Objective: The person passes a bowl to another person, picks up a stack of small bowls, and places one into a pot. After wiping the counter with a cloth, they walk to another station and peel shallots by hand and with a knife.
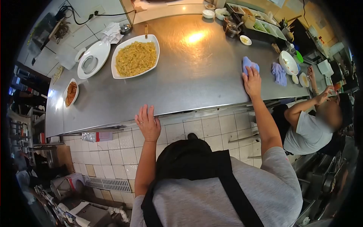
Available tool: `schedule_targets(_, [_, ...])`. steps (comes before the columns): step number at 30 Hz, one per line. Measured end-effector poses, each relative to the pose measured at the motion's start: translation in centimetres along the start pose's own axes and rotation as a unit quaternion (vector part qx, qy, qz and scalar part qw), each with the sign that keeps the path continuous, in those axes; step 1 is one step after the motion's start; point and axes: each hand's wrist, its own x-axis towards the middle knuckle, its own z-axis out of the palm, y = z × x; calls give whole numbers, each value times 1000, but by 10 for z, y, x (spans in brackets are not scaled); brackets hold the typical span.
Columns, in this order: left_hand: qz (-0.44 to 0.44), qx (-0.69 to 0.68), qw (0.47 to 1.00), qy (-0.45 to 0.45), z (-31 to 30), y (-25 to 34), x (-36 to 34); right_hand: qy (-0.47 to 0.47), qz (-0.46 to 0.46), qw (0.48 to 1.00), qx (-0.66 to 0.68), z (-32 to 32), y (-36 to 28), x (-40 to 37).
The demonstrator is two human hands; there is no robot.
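Observation:
My right hand (252,81) has its fingers over a folded blue-purple cloth (250,63), gripping it against the steel counter (185,83). At the counter's front edge, my left hand (148,124) is open with its fingers apart and nothing in it. Beyond that hand stands a white rectangular dish of fried rice (136,58). Left of the rice is a white oval plate (102,56) with a round, ring-like dish (89,64) on it. A small white dish of reddish-brown food (71,93) sits near the counter's left end.
A second purple cloth (279,74) and a white bowl (288,63) lie to the right. Trays of ingredients (261,25) line the back right. A co-worker (314,126) works at the counter's right end. Crumpled white paper (112,33) lies at the back left.

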Motion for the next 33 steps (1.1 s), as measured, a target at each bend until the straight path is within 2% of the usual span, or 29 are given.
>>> schedule_targets(12, [15,0,1000,14,-3,-1,-3,-17,52,998,23,-14,-9,-1])
schedule_targets(22, [-2,-13,1000,-6,-6,3,-3,-21,52,998,27,-14,-4,-3])
schedule_targets(33, [-7,2,1000,16,-7,10,-3,-11,65,998,22,-12,-5,-3])
